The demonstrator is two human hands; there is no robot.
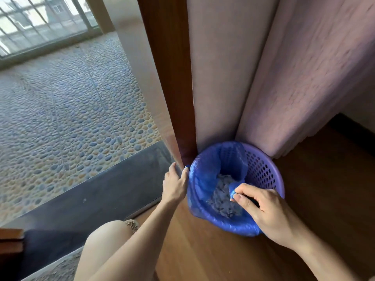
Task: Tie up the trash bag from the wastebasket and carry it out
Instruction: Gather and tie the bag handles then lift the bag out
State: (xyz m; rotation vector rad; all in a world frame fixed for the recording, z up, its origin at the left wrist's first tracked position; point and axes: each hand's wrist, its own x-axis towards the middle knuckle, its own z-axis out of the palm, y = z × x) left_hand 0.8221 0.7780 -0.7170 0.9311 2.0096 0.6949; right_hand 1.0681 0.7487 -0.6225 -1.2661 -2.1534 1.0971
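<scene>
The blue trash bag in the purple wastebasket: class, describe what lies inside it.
Inside the blue trash bag lies a heap of pale, crumpled scraps with dark flecks. The right hand and bag folds cover part of it; anything beneath the top layer is hidden.

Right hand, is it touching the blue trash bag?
Touching. The head view shows the right hand pinching a bunched edge of the blue trash bag between thumb and fingers.

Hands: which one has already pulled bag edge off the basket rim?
The right hand: it pinches loose blue bag film over the trash. The left hand only touches film on the rim.
</scene>
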